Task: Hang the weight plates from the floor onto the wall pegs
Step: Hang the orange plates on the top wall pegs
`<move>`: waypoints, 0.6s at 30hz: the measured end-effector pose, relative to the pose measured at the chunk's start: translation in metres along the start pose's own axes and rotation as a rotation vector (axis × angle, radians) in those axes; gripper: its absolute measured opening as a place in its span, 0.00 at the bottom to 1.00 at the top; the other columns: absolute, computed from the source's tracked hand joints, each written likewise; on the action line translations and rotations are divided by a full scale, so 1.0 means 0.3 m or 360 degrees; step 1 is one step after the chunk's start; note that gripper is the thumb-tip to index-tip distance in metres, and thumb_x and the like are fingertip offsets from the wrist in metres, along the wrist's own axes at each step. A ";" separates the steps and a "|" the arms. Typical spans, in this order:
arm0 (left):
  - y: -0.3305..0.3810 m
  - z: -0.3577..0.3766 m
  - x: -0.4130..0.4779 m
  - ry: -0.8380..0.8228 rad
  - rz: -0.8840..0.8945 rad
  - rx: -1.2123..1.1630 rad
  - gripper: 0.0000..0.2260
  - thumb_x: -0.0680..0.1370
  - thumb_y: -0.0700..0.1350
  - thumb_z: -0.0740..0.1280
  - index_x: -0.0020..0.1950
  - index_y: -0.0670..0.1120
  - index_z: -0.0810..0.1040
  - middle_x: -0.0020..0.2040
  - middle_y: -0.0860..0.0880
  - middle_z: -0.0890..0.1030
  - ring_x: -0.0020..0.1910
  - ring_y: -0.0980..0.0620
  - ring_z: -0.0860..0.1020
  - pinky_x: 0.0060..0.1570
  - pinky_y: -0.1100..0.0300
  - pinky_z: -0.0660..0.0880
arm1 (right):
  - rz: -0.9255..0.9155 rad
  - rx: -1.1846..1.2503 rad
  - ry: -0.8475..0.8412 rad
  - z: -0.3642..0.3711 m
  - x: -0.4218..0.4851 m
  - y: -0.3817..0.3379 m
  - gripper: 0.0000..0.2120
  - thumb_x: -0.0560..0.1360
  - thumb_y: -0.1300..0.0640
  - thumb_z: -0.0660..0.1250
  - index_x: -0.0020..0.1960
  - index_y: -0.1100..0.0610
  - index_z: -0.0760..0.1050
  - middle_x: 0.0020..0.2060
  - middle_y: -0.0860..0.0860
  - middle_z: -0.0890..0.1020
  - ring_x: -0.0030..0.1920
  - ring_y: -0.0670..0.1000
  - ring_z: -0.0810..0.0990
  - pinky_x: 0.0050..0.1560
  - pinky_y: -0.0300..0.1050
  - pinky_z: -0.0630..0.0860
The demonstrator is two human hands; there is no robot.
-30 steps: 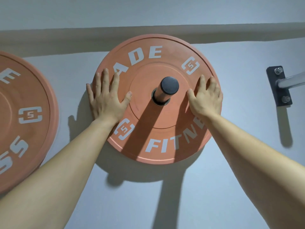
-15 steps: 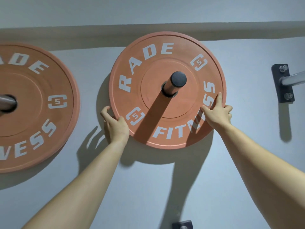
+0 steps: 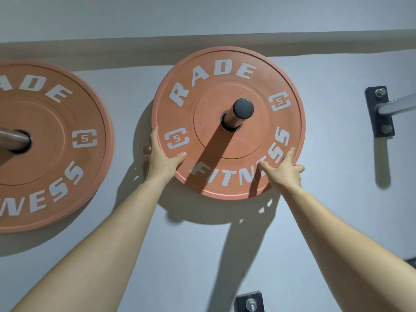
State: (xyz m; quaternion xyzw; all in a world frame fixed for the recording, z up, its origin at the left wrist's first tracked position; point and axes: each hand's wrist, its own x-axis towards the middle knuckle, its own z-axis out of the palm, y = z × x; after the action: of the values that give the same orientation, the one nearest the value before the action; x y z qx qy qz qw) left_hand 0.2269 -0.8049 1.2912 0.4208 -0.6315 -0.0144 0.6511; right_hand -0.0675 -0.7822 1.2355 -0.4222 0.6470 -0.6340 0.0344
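Where the task's thing hangs: the centre plate (image 3: 254, 136), orange with white "RADE FITNESS" lettering, sits on the centre peg (image 3: 238, 113), which passes through its middle hole and sticks out toward the camera with a dark end cap.
Plate against wall: its face lies roughly parallel to the grey wall (image 3: 337, 210); whether its back touches the wall I cannot tell.
Left hand: the left hand (image 3: 161, 158) grips the plate's lower-left rim, with the thumb pressed on the front face below the small logo, one finger lying up along the edge and the others tucked behind the rim.
Right hand: the right hand (image 3: 284, 168) holds the lower-right rim, with the thumb and a straight forefinger resting on the face over the last letters of "FITNESS" and the remaining fingers curled round the edge.
Arms: both bare forearms reach up from the bottom corners of the view.
Left neighbour: a second orange plate, the left plate (image 3: 51, 109), hangs on the left peg (image 3: 13, 140), well apart from the centre plate and cut off by the picture's edge.
Right neighbour: the right peg (image 3: 398, 106), a bare steel bar on a dark bolted bracket, carries nothing.
Below: a lower bracket (image 3: 248, 301) with a bolt shows at the bottom edge.
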 end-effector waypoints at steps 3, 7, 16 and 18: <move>0.014 -0.027 0.043 -0.0030 0.0053 0.0078 0.47 0.73 0.48 0.78 0.80 0.62 0.50 0.70 0.44 0.71 0.71 0.40 0.68 0.68 0.43 0.66 | 0.0016 0.0034 -0.0044 0.029 -0.028 0.010 0.53 0.70 0.37 0.70 0.79 0.45 0.36 0.66 0.65 0.60 0.59 0.69 0.74 0.56 0.55 0.74; 0.022 -0.041 0.072 -0.0036 0.0095 0.0160 0.46 0.74 0.48 0.77 0.79 0.64 0.49 0.69 0.43 0.71 0.69 0.41 0.69 0.65 0.43 0.69 | 0.0046 0.0053 -0.0078 0.052 -0.049 0.015 0.55 0.69 0.37 0.70 0.79 0.46 0.35 0.66 0.64 0.60 0.55 0.68 0.77 0.56 0.55 0.77; 0.038 -0.040 0.112 -0.0053 0.0115 0.0200 0.46 0.74 0.46 0.77 0.80 0.64 0.48 0.70 0.42 0.68 0.71 0.39 0.67 0.68 0.36 0.66 | 0.0002 -0.0040 -0.0109 0.063 -0.082 0.023 0.58 0.70 0.39 0.73 0.79 0.52 0.32 0.67 0.66 0.59 0.55 0.66 0.78 0.52 0.52 0.78; 0.045 -0.048 0.129 -0.0059 0.0149 0.0211 0.46 0.74 0.46 0.77 0.80 0.64 0.49 0.72 0.43 0.68 0.73 0.40 0.66 0.69 0.36 0.65 | 0.0008 -0.0075 -0.0145 0.073 -0.093 0.025 0.59 0.70 0.39 0.73 0.79 0.54 0.32 0.68 0.66 0.60 0.56 0.66 0.77 0.52 0.52 0.77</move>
State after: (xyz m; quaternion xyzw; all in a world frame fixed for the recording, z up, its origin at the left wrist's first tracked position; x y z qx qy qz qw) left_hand 0.2397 -0.8098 1.3324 0.4325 -0.6620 0.0501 0.6101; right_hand -0.0409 -0.7842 1.2112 -0.4496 0.6607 -0.5986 0.0555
